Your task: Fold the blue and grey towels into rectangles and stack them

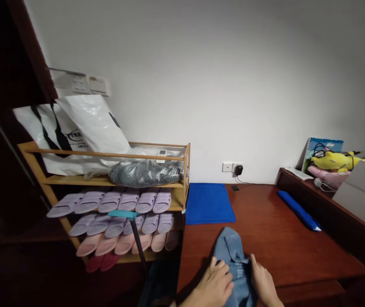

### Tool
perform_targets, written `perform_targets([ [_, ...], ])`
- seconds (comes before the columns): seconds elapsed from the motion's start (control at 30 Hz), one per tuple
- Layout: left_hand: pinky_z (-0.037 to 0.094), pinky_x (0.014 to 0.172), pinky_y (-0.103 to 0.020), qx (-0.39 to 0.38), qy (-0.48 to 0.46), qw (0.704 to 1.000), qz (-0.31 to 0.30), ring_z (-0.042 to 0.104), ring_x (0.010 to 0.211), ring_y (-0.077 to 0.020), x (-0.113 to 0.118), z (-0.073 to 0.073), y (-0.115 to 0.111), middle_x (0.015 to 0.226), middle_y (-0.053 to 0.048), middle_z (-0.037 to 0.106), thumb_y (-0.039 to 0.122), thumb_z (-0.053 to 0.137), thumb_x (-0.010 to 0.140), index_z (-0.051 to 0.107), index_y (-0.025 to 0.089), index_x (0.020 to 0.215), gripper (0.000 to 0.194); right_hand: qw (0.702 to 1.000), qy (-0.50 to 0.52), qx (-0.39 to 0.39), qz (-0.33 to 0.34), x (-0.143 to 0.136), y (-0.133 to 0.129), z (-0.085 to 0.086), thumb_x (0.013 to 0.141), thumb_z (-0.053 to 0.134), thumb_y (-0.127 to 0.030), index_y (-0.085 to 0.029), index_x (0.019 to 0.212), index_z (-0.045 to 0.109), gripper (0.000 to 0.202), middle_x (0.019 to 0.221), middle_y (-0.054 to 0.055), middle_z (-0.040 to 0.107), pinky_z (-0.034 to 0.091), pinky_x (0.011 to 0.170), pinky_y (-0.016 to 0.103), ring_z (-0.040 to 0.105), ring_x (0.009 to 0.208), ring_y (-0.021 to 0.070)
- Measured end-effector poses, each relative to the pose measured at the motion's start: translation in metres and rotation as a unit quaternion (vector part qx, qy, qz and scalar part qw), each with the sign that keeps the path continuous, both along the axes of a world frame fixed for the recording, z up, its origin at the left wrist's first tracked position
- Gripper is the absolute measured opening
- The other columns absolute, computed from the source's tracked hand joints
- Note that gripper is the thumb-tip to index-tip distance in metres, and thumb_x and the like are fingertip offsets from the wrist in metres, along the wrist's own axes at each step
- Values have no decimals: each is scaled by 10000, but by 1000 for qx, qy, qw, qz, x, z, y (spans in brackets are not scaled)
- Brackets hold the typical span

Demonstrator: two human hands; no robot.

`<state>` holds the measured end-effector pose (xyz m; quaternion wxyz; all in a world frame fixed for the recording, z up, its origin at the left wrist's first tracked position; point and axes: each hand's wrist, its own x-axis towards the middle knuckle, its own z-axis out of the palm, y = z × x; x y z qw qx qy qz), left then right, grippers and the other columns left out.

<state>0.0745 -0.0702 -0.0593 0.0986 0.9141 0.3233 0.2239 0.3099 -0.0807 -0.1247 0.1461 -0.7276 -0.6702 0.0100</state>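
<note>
Denim garment (233, 260) runs lengthwise away from you between your hands: left hand (216, 285) pressing flat on it, right hand (263, 283) gripping its edge.

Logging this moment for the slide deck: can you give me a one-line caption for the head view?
Both hands, left hand and right hand, press a blue denim garment on a red-brown wooden table.

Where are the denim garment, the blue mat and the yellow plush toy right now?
denim garment (230, 247): head view, on its upper fold, above the hands.
blue mat (209, 203): head view, on the middle of its top face.
yellow plush toy (334, 161): head view, on its body.
</note>
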Motion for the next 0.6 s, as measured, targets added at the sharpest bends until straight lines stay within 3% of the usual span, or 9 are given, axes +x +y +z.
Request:
perform_targets([
  [0.07,328,980,-511,-3,5,999,32,551,952,-228,-8,7,-3,874,-32,624,285,459,873,619,240,777,192,998,-47,-34,-4,4,-3,6,803,204,-29,-98,1310,433,561,1016,166,676,473,694,321,661,843,230],
  [0.13,327,971,-520,-9,5,998,60,539,970,-228,-18,14,-7,890,-36,609,263,431,885,597,222,715,241,996,-59,-61,-15,8,-3,13,818,197,-33,-87,1348,377,562,990,157,677,467,686,326,658,844,235],
  [0.23,342,950,-527,-14,-1,994,104,533,979,-236,-37,20,-10,911,-43,600,252,411,890,587,221,738,235,995,-51,-78,-35,18,-1,21,840,196,-61,-95,1369,337,548,911,135,684,454,652,341,658,800,250],
  [0.37,386,913,-511,-22,8,987,158,556,921,-235,-51,19,-11,875,-45,608,258,440,867,595,234,791,173,995,-34,-73,-52,34,0,27,866,231,-134,-141,1319,410,487,924,128,678,452,660,339,649,818,250],
  [0.5,366,952,-554,-9,18,977,213,547,1037,-294,-31,14,-8,1059,-100,624,214,489,802,635,229,865,160,996,-76,47,-29,16,-1,36,815,357,-182,-123,1333,419,525,1217,182,563,443,822,413,554,1053,305],
  [0.6,322,1023,-532,-19,3,984,178,491,1162,-296,-3,15,-7,1216,-110,580,187,487,779,623,228,1027,285,989,-80,111,65,-24,-1,35,818,389,-202,-225,1421,297,610,1407,102,423,378,964,448,425,1234,290],
])
